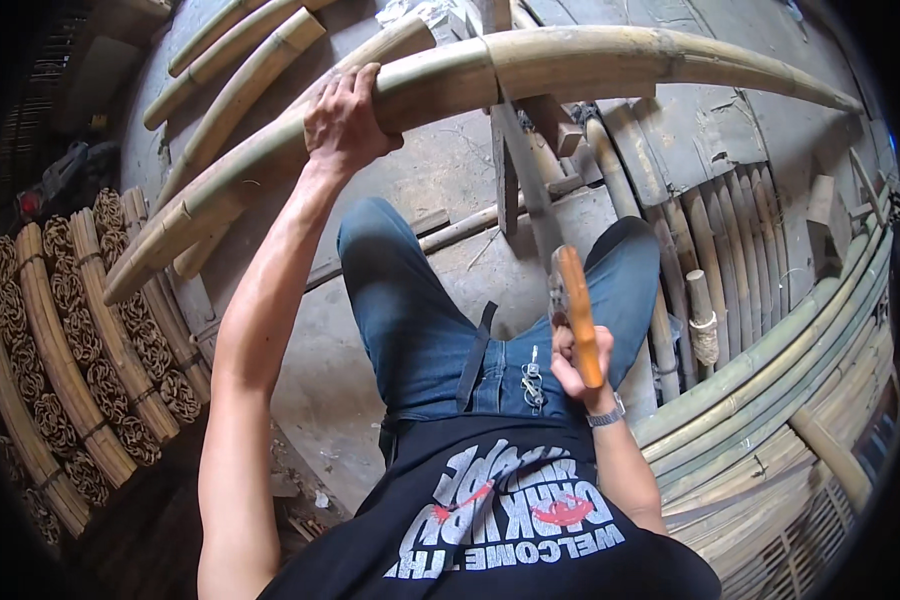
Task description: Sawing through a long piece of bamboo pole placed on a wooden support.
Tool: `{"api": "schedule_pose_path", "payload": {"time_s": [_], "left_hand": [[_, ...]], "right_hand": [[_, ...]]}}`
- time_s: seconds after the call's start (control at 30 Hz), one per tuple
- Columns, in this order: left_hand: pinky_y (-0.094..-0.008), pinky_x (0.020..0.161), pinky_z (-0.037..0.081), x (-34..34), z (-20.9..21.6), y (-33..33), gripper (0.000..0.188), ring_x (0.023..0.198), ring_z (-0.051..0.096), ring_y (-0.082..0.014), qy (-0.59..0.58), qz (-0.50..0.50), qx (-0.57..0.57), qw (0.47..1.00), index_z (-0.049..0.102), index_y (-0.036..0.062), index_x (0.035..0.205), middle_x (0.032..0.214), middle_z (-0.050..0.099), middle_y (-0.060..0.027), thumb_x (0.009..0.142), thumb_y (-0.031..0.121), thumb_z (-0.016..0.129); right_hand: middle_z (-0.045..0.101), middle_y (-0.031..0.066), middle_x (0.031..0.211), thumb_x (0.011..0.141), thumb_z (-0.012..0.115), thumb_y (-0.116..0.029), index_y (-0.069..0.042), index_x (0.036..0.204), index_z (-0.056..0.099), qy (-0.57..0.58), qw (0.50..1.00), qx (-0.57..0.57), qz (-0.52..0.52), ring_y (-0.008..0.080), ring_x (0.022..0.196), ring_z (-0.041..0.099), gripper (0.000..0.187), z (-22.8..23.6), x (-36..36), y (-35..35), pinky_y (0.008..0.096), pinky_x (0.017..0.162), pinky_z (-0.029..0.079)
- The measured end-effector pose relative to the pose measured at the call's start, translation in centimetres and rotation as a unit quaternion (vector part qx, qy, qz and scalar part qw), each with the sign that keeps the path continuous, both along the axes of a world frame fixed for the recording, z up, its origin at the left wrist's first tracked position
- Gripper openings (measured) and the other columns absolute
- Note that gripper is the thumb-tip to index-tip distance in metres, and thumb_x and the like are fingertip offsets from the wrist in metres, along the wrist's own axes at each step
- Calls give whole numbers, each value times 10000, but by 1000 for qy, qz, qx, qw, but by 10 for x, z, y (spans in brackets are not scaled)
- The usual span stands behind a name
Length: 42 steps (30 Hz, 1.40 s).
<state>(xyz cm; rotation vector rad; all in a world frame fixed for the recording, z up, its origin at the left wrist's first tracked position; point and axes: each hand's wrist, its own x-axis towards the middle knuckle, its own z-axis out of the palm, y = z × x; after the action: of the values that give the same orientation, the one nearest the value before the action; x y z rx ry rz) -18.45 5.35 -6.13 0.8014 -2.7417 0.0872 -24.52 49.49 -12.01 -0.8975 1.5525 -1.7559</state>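
My left hand (344,118) grips a thick pale bamboo pole (570,55) that arcs across the top of the view, resting on a wooden stand (510,150). My right hand (575,365) is closed around the orange wooden handle of a chopping tool (576,300), held upright above my right thigh; its metal blade sits behind the handle, partly hidden. I wear blue jeans, a black printed shirt and a wristwatch (606,415).
More bamboo poles (240,70) lean at the upper left. Bamboo panels with woven rattan rings (80,340) lie at the left. Split bamboo slats (730,240) and stacked long poles (780,400) fill the right. Concrete floor (450,170) lies beneath.
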Motion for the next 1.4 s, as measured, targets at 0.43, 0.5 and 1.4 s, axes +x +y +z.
{"api": "schedule_pose_path", "payload": {"time_s": [0.43,0.5,1.4], "left_hand": [[-457,1039,529,-14,-6,-3,955,1187,670,-330,-46,21,3,999,590,132,1380,1290,696,-137,545,396,972],[-457,1037,530,-6,-2,-9,955,1187,670,-333,-50,28,-2,998,591,133,1383,1292,697,-135,548,400,970],[-456,1019,524,-8,5,6,964,1182,660,-347,-30,10,20,999,596,76,1343,1287,675,-169,495,327,978]], "right_hand": [[577,131,586,682,710,-136,-70,644,575,144,986,1,-89,266,513,589,154,-41,-60,-156,376,526,459],[540,96,563,666,700,-100,-78,617,545,123,992,34,-23,243,471,547,164,-27,-21,-78,366,499,434],[506,87,537,670,685,-131,-74,611,513,125,990,49,-52,274,468,535,190,32,-37,-73,393,496,441]]}}
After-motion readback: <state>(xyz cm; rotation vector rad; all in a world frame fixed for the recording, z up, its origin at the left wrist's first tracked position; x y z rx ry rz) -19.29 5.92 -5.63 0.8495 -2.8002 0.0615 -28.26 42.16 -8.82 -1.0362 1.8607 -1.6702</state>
